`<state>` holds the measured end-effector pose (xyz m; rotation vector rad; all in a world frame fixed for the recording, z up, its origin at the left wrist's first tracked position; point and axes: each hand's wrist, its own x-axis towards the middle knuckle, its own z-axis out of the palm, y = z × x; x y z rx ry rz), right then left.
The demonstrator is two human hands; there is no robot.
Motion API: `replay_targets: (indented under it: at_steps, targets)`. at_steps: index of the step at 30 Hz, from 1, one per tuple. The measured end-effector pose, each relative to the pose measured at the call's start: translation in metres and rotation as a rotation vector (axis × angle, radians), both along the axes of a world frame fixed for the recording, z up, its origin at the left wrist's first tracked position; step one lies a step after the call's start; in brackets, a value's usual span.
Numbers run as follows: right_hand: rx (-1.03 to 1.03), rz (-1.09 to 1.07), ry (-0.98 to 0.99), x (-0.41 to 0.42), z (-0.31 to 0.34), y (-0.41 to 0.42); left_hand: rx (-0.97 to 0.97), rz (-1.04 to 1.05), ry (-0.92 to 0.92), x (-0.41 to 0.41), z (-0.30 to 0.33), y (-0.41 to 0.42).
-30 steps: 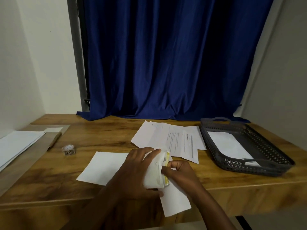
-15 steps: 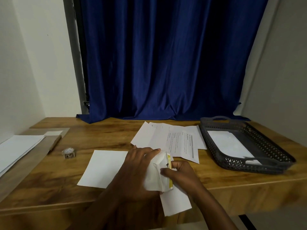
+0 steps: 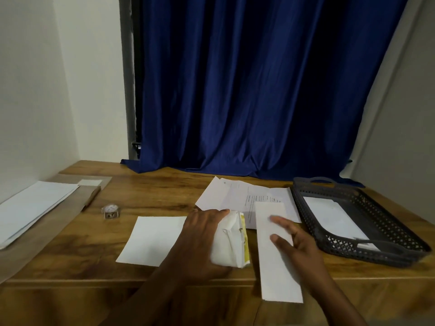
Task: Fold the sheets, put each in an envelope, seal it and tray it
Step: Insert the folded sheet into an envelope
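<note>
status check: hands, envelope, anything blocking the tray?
Left hand grips envelope pack. Right hand open on single envelope at desk edge. Tray holds one envelope; path clear.

The left hand [image 3: 204, 236] covers the near left part of the envelope bundle [image 3: 231, 241] and one corner of the blank sheet [image 3: 153, 240]. The right hand [image 3: 294, 241] is motion-blurred, its fingertips indistinct over the long envelope [image 3: 275, 267]. Print on the far sheets [image 3: 247, 196] is too small to read, and the left picture edge cuts off the paper stack [image 3: 33, 208].

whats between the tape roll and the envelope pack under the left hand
In the head view a blank white sheet lies flat on the desk between the tape roll and the envelope pack; the left hand covers its right edge.
</note>
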<state>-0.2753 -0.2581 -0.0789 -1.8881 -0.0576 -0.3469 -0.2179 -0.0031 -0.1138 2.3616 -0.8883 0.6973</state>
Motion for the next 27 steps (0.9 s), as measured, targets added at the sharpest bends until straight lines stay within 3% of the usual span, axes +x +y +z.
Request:
replay_targets:
  at_steps: [4,12,17,24,27]
  targets:
    - [-0.064,0.043,-0.002,-0.015,0.027,-0.020,-0.009,0.029,0.026,0.001,-0.001,-0.001]
    - [-0.424,0.185,0.108,-0.037,0.044,-0.009,-0.005,0.048,0.019,-0.003,0.002,-0.001]
    - [-0.689,0.138,0.153,-0.035,0.044,-0.007,0.025,0.065,0.024,-0.006,0.004,0.001]
    - [-0.924,0.315,0.376,-0.020,0.063,0.000,0.083,0.067,0.032,-0.004,0.000,0.000]
    - [-1.028,0.300,0.385,-0.007,0.071,0.013,0.085,0.051,0.024,-0.002,-0.001,0.000]
